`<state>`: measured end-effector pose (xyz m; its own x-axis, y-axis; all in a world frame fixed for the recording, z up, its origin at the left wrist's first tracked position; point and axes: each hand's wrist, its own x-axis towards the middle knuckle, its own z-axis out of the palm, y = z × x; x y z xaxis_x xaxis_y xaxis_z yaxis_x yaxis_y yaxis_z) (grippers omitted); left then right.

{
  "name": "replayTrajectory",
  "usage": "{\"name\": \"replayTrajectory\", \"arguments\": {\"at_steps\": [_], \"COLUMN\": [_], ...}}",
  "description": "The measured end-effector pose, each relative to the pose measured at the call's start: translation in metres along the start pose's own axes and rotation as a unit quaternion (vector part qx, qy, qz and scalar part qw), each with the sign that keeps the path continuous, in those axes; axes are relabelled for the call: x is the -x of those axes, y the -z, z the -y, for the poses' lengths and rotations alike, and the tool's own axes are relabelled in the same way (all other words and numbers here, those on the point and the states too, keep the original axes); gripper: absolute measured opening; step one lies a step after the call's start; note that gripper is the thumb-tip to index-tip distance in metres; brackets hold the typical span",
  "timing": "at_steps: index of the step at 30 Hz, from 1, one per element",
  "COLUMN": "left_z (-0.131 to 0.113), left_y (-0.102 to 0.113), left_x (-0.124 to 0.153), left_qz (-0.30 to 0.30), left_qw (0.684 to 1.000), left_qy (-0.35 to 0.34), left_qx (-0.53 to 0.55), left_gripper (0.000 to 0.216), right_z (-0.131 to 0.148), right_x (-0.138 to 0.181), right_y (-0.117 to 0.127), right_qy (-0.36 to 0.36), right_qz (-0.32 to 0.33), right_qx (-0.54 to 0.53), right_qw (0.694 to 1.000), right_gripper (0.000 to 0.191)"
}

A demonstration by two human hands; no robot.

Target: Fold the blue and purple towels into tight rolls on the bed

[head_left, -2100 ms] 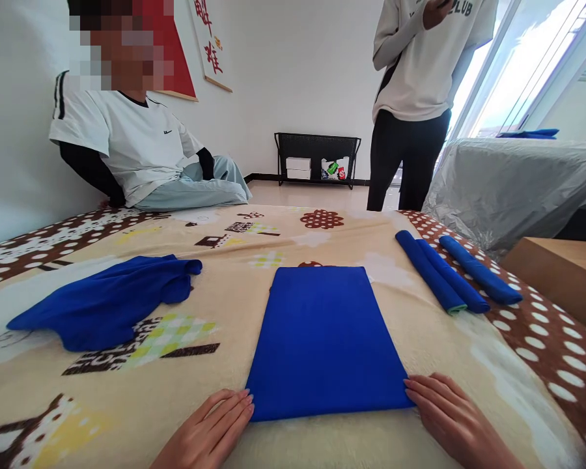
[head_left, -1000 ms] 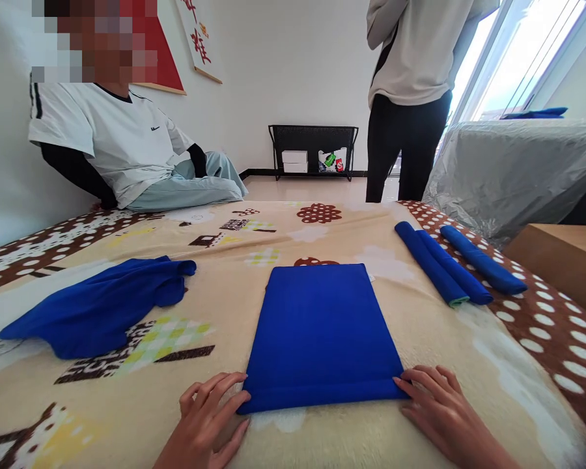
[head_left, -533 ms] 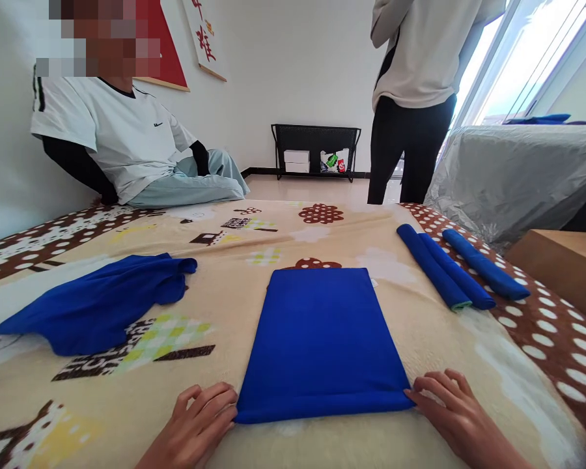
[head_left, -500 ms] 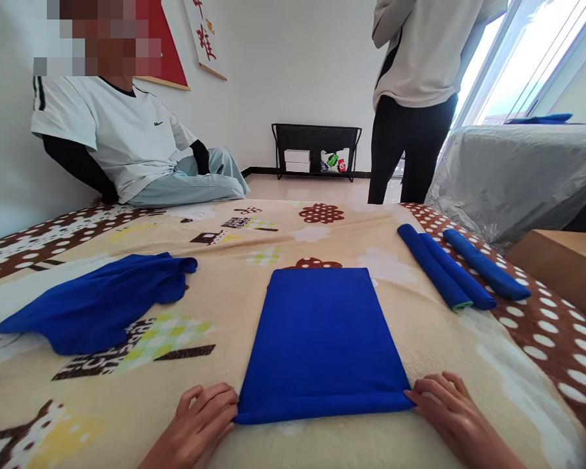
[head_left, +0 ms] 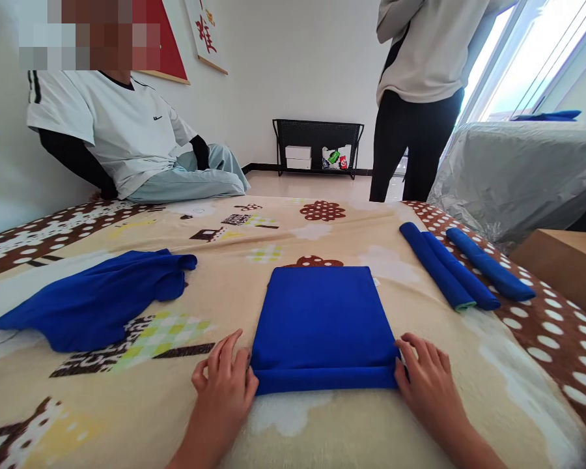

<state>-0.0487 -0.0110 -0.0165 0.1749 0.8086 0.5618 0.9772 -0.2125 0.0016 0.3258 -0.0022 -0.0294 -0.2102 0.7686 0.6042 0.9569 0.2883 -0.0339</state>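
Note:
A blue towel lies flat on the patterned blanket, its near edge turned over into a thick roll. My left hand grips the left end of that roll between thumb and fingers. At the roll's right end, my right hand pinches the fabric the same way. A crumpled blue cloth is spread to the left. Over on the right rest three rolled blue towels, side by side.
One person sits at the far left edge of the bed; another person stands beyond it. A black rack is against the back wall. On the right are a cardboard box and furniture under plastic sheeting.
The near edge of the towel has been rolled farther away from me, so the flat part is shorter. Both hands have moved forward and slightly inward with the roll.

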Motion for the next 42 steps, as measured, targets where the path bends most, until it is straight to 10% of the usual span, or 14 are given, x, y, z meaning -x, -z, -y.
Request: {"name": "replayTrajectory", "arguments": {"at_steps": [4,8,16,30,38,42], "left_z": [-0.063,-0.076,0.0,0.027,0.037,0.021], "left_y": [-0.007,-0.006,0.012,0.023,0.038,0.026], "left_x": [0.004,-0.003,0.011,0.003,0.007,0.003], "left_qz": [-0.081,-0.021,0.028,0.025,0.138,0.073], "left_qw": [0.987,0.955,0.973,0.963,0.95,0.986], "left_qy": [-0.123,-0.276,-0.231,-0.236,-0.186,-0.098], "left_qx": [0.068,0.106,0.002,0.125,0.21,0.111], "left_gripper": [0.029,0.042,0.048,0.041,0.03,0.034], "right_z": [0.046,0.055,-0.012,-0.045,-0.047,-0.027], "right_x": [0.002,-0.005,0.014,0.022,0.016,0.009], "right_y": [-0.004,0.004,0.01,0.014,0.034,0.018], "right_qy": [0.165,0.301,0.209,0.168,0.161,0.089], "right_qz": [-0.072,0.082,0.106,0.062,0.184,0.097], "right_qx": [-0.051,-0.095,-0.032,-0.088,-0.112,-0.065], "right_qw": [0.982,0.945,0.972,0.98,0.963,0.989], "right_gripper": [0.037,0.048,0.061,0.025,0.023,0.021]}}
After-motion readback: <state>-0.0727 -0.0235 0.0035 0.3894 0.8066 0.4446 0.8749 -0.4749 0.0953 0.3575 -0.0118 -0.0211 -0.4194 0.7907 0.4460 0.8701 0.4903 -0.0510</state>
